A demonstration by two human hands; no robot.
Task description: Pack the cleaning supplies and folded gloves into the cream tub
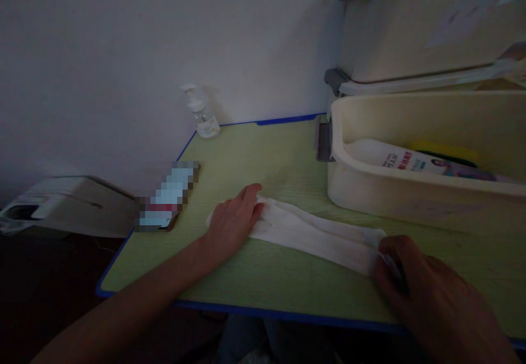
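Note:
A long, thin white cloth strip (pixel 312 235) lies stretched across the pale green tabletop, creased along its length. My left hand (pixel 232 220) is closed over its left end, thumb and fingers pressing on the fabric, and a bit of white shows past the back of the hand. At the other end, my right hand (pixel 415 276) curls round the cloth edge near the table's front. Its inner fingers sit in shadow, so whether anything else is in them I cannot tell.
On the right stands a cream plastic bin (pixel 411 202), lid up, holding a white labelled bottle (pixel 382 153) and a yellow-green sponge (pixel 446 153). A clear pump bottle (pixel 205 120) is at the back left corner. A blurred-out phone (pixel 168 197) lies by the left edge. Beyond sits a white box (pixel 86 205).

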